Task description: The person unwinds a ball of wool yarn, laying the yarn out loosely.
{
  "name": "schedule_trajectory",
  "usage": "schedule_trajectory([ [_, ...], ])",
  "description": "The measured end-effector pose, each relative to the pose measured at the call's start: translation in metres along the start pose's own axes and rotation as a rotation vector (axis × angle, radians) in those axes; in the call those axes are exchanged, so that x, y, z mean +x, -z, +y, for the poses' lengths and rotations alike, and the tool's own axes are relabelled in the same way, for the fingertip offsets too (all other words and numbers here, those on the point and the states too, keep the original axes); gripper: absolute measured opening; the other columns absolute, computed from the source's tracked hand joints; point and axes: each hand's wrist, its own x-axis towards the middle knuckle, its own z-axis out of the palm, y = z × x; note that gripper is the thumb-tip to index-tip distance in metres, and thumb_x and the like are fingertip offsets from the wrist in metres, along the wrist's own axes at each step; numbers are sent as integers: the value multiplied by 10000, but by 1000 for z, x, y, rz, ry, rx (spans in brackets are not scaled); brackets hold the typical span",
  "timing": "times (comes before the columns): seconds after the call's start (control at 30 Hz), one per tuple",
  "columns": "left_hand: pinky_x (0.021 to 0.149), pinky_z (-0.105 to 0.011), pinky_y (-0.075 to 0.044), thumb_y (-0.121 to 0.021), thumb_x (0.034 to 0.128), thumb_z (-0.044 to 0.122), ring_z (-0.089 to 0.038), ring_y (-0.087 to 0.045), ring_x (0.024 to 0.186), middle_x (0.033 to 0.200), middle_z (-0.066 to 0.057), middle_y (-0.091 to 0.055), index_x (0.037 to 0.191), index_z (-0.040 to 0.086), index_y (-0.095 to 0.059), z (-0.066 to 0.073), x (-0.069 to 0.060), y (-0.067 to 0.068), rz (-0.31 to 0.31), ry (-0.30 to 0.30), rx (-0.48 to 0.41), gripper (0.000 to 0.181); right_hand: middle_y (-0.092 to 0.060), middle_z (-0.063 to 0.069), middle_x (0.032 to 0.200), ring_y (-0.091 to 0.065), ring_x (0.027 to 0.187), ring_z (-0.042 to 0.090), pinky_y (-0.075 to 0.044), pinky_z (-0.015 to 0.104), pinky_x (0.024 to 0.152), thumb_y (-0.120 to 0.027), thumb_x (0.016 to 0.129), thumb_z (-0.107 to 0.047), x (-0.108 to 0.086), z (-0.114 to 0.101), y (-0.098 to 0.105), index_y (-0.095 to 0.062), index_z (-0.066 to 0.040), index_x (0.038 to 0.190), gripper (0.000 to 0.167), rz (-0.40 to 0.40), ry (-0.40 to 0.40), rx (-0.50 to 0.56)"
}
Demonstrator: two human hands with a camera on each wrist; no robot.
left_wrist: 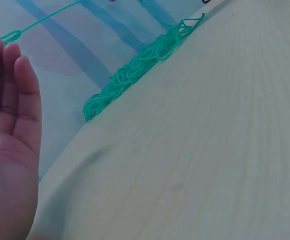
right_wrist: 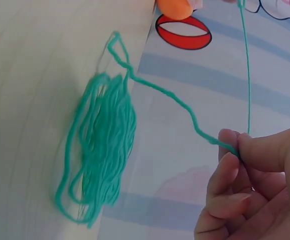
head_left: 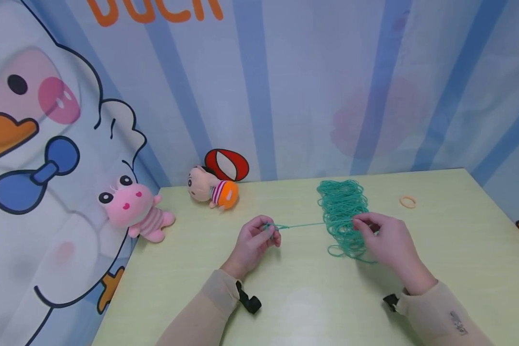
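A loose heap of green yarn (head_left: 343, 206) lies on the table, and a strand (head_left: 304, 225) runs taut from one hand to the other. My left hand (head_left: 253, 242) pinches a small looped piece of yarn (head_left: 277, 226) between thumb and fingers, left of the heap. At the heap's right side, my right hand (head_left: 387, 238) pinches the strand between thumb and forefinger. From those fingertips (right_wrist: 230, 137) a slacker length of yarn (right_wrist: 170, 95) leads back to the heap in the right wrist view. The left thumb is out of sight in the left wrist view.
A pink plush toy (head_left: 140, 209) sits at the table's left edge. Behind it to the right lies a small doll (head_left: 214, 190) in orange shorts. An orange ring (head_left: 407, 202) is right of the yarn. A printed curtain (head_left: 294, 86) hangs along the back edge.
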Motion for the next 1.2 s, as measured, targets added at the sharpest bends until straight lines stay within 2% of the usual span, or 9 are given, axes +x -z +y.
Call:
schedule_trajectory([
  [0.17, 881, -268, -636, -512, 1141, 42, -116, -693, 884, 947, 70, -728, 1093, 179, -642, -1, 0, 1, -3, -1, -16, 195, -834, 119, 1069, -626, 751, 164, -456, 311, 563, -630, 1124, -284, 0, 16, 13, -782, -75, 1295, 310, -36, -55, -75],
  [0.33, 892, -264, -647, -592, 1126, 79, -104, -711, 896, 967, 71, -755, 1083, 182, -674, -3, 1, 1, 11, -20, 1, 138, -814, 186, 1163, -716, 924, 299, -514, 361, 657, -621, 1117, -296, 0, 38, 28, -774, -40, 1314, 357, -111, -127, -175],
  [0.5, 894, -262, -652, -629, 1116, 117, -108, -715, 901, 996, 54, -757, 1102, 188, -685, -4, 1, 2, 22, -36, 19, 92, -782, 254, 1245, -731, 1040, 421, -583, 512, 780, -649, 1095, -298, 3, 57, 35, -788, -12, 1273, 363, -207, -170, -229],
  [0.67, 901, -260, -656, -665, 1098, 136, -102, -725, 908, 999, 55, -766, 1096, 195, -706, -3, 1, 1, 23, -27, 31, 72, -783, 246, 1237, -732, 1081, 421, -574, 612, 913, -701, 1059, -276, 6, 61, 32, -795, -11, 1247, 338, -315, -179, -245],
  [0.8, 906, -259, -661, -714, 1067, 143, -93, -746, 906, 992, 56, -786, 1071, 198, -736, -3, 1, 0, 18, -16, 33, 59, -742, 257, 1296, -727, 1089, 420, -587, 607, 912, -722, 1049, -291, 4, 43, 24, -745, -6, 1333, 404, -332, -118, -249],
  [0.9, 902, -259, -663, -715, 1063, 134, -89, -755, 899, 989, 56, -795, 1061, 197, -747, -4, 2, 0, 16, -12, 31, 71, -717, 248, 1343, -717, 975, 332, -604, 501, 818, -744, 1039, -269, 3, 17, 10, -720, -13, 1372, 421, -275, 3, -191],
  [0.97, 901, -259, -665, -705, 1068, 126, -87, -759, 898, 989, 57, -797, 1060, 194, -752, -4, 2, 0, 15, -9, 28, 83, -713, 208, 1389, -685, 913, 214, -584, 388, 748, -750, 1044, -251, 3, 0, -4, -711, -39, 1399, 416, -257, 90, -115],
  [1.07, 902, -259, -666, -702, 1067, 114, -88, -764, 900, 989, 53, -799, 1063, 192, -762, -4, 2, 0, 10, -8, 24, 98, -705, 148, 1471, -638, 882, 104, -532, 280, 667, -725, 1069, -248, 8, -22, -29, -654, -68, 1493, 466, -302, 163, 1],
  [1.2, 906, -261, -666, -736, 1046, 165, -86, -770, 898, 985, 54, -803, 1059, 193, -778, -3, 2, -3, -1, -7, 28, 52, -682, 138, 1524, -658, 834, 79, -536, 264, 651, -662, 1110, -264, 17, -39, -61, -549, -77, 1600, 536, -414, 155, 71],
])
